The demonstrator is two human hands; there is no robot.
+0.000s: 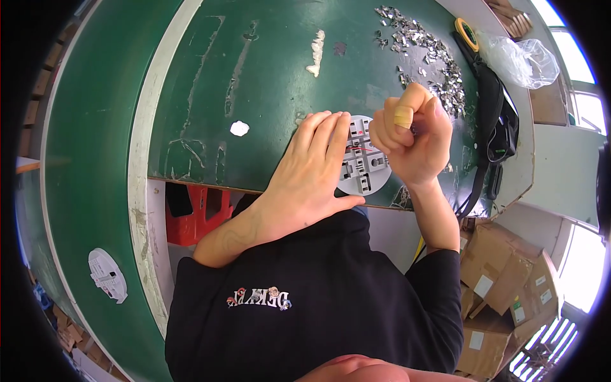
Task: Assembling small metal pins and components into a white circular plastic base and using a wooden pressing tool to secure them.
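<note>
One grey disc [365,156] between left hand [310,159] and right hand [417,140]

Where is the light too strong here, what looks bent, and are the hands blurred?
In the head view, the windows at right are washed out to white; same view, the pale strip at left bows with the lens, and corners go black; also there, the left hand and right hand look fairly sharp.

Wht lettering [281,300] on blk shirt [318,274]; lbls [483,286] on cardbd boxes [487,254] too small to read.
</note>
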